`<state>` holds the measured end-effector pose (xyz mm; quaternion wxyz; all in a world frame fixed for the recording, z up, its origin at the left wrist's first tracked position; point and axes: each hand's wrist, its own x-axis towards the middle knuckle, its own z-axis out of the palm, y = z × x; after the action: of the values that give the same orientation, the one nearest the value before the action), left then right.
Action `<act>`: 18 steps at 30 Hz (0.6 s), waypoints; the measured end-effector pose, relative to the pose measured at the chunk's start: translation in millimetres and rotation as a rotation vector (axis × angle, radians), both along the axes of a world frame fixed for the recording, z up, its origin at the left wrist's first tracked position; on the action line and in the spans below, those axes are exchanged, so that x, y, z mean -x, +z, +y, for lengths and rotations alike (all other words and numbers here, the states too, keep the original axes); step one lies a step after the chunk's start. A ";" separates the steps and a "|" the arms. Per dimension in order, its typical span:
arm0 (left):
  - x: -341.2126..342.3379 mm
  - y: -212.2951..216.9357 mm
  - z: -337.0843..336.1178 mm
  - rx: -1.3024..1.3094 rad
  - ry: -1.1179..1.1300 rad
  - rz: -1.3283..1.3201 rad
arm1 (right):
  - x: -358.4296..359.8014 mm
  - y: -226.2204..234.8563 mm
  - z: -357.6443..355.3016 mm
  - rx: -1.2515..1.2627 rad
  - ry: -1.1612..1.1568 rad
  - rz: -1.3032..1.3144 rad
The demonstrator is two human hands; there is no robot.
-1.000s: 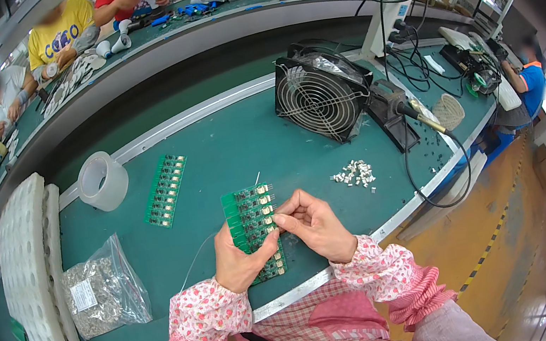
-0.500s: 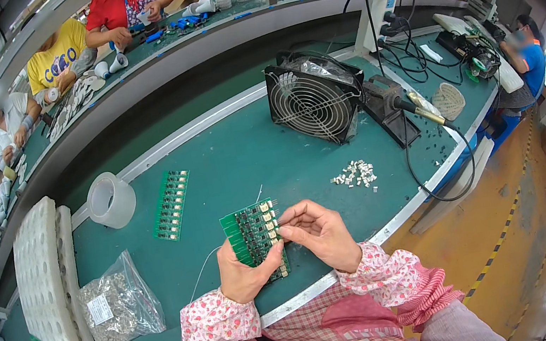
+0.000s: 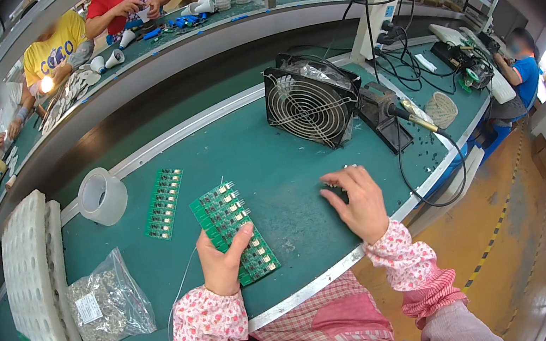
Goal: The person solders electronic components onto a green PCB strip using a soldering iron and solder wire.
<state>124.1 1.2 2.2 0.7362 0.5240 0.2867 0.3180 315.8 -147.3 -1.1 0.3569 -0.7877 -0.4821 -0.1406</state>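
Note:
My left hand (image 3: 220,266) grips a green circuit board panel (image 3: 258,255) by its lower left side, thumb lying over the front. Small white connectors with metal pins line the panel's right edge. Further right, my right hand (image 3: 362,205) is lowered over the bench, thumb and forefinger apart, with nothing clearly seen between them. It covers nearly all of the pile of small white connectors; only bits show by the fingertips. A second green panel (image 3: 164,204) with similar white parts lies flat to the left of the held one.
A roll of clear tape (image 3: 103,197) and a bag of small parts (image 3: 109,301) lie left, beside white foam trays (image 3: 32,280). A black fan (image 3: 309,104) stands at the back, near a soldering iron (image 3: 414,117) whose cable loops right. Co-workers sit across the far bench.
My right hand has left the panel's edge and moved right, over the connector pile. My left hand has shifted a little left with the panel, which is now tilted more.

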 end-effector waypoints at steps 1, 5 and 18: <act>-0.2 1.6 -0.2 0.032 0.000 -0.009 | -6.0 1.7 -0.7 0.004 0.005 -0.006; 1.3 2.2 -0.3 0.104 -0.049 -0.041 | -15.6 4.8 1.7 0.094 0.017 -0.195; 6.9 -0.7 5.4 0.218 -0.163 -0.189 | 3.4 2.5 2.8 0.098 0.115 -0.271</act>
<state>117.2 6.7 1.6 0.8357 0.4304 0.2055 0.2723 312.4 -144.5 1.4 0.2569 -0.7492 -0.5764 -0.2014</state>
